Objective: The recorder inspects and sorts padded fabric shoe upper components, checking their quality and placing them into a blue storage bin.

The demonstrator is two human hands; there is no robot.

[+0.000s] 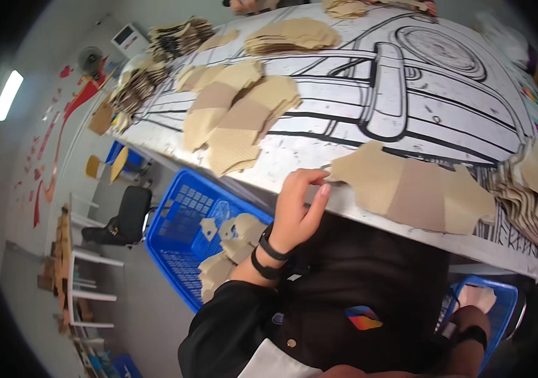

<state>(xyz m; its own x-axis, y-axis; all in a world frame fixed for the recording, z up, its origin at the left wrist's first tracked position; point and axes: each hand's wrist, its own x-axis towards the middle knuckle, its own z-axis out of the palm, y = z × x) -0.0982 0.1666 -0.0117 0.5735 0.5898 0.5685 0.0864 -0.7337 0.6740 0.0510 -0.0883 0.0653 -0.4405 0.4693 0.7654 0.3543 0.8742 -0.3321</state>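
A tan fabric panel (420, 192) with a brown band across its middle lies flat along the table's near edge. My left hand (302, 205) hovers at that edge, its bent fingertips by the panel's left end and the thumb apart from the fingers. Low on the right, my right hand (470, 318) reaches down to a blue basket (502, 301), beside a pale pinkish piece (477, 297) in it; its fingers cannot be made out. Right of the panel, a stack of similar tan pieces (527, 195) overhangs the table corner.
More banded tan stacks (237, 116) lie on the drawing-covered white table (338, 142), with another pile (291, 34) farther back. A larger blue basket (177, 252) holding cut pieces stands below the left edge. Beyond it are a black chair (133, 211) and white-legged furniture (96, 296). Other people's hands (244, 6) show across the table.
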